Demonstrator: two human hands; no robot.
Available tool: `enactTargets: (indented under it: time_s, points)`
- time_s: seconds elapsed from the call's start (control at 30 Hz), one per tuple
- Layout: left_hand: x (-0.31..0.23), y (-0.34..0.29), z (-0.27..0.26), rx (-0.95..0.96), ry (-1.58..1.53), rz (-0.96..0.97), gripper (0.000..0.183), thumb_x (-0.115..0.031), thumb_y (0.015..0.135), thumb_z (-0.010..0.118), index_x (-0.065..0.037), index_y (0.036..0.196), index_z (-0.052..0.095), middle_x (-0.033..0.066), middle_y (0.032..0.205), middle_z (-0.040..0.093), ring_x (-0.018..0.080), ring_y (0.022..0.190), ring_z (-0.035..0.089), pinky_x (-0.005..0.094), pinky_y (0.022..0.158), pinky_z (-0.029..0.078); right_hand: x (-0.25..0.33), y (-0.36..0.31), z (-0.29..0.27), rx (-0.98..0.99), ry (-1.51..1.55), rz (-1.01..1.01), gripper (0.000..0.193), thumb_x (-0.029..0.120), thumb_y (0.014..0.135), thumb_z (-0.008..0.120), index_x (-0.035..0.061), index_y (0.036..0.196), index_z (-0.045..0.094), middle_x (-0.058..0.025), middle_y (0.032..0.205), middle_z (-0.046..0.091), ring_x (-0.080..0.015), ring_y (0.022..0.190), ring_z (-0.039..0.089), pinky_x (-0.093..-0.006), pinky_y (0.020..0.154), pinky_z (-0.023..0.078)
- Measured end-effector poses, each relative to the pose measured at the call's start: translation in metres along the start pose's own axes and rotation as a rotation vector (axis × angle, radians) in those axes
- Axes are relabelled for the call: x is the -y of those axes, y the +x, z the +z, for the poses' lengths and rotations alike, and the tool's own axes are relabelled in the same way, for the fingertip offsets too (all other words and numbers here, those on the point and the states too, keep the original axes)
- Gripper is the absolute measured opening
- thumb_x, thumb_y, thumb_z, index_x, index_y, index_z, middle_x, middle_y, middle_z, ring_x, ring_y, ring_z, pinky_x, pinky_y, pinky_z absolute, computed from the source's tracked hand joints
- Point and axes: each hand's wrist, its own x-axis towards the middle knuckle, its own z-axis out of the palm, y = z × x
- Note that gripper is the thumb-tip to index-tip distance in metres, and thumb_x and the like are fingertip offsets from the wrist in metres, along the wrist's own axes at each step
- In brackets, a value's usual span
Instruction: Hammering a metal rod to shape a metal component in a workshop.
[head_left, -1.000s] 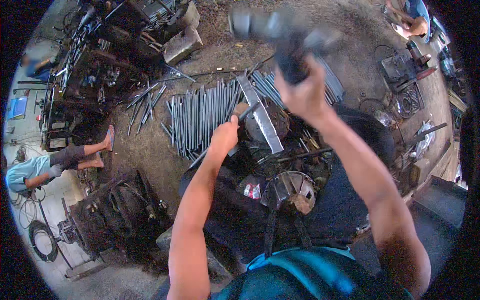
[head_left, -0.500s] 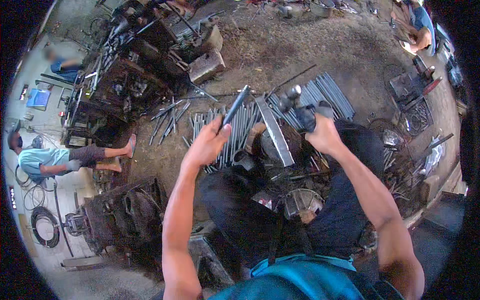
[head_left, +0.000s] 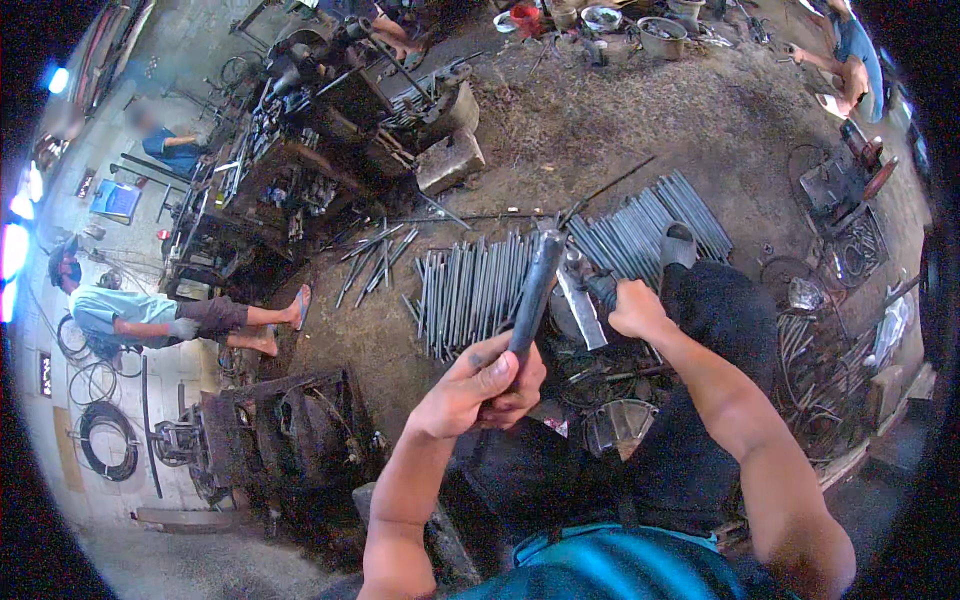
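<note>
On the left, the left hand [head_left: 488, 385] has its fingers curled tight round a dark metal rod [head_left: 540, 285], thumb pressed along it, top end tipping right! Across to the right hand [head_left: 640, 310], fingers wrapped round the handle of what looks like a hammer [head_left: 602, 289], its head by the flat metal bar [head_left: 584, 312].

Teal-blue shirt [head_left: 610, 562], dark trousers [head_left: 722, 320], bare forearms [head_left: 712, 392], 2 bare hands [head_left: 485, 383].
</note>
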Motion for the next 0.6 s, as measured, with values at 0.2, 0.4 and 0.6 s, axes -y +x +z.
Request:
enactTargets:
  time_s: [0.2,0.4,0.6]
  points:
    - [0.008,0.009,0.006,0.143,-0.392,-0.063,0.043,-0.048,0.093,0.055,-0.008,0.082,0.042,-0.0042,0.058,0.029,0.0044,0.043,0.026,0.0215,0.036,0.019,0.002,0.001,0.005,0.017,-0.08,0.014,0.034,0.01,0.067,0.062,-0.0069,0.096,0.06,-0.028,0.096,0.064,-0.0434,0.091,0.064,-0.0487,0.083,0.052]
    - [0.017,0.017,0.004,0.232,-0.59,-0.115,0.043,-0.047,0.092,0.055,-0.009,0.08,0.041,-0.0041,0.056,0.031,0.004,0.041,0.027,0.0203,0.034,0.019,0.004,-0.001,0.005,0.004,-0.06,0.032,0.041,0.018,0.067,0.067,-0.0059,0.099,0.059,-0.0279,0.097,0.064,-0.043,0.091,0.064,-0.0484,0.082,0.052]
    - [0.02,0.02,0.004,0.187,-0.52,-0.085,0.04,-0.043,0.092,0.057,-0.007,0.081,0.043,-0.0037,0.058,0.032,0.0051,0.043,0.03,0.021,0.036,0.021,-0.007,0.006,0.007,-0.023,0.048,0.003,0.049,0.026,0.063,0.069,-0.0061,0.099,0.06,-0.0294,0.093,0.065,-0.0439,0.089,0.064,-0.0483,0.083,0.052]
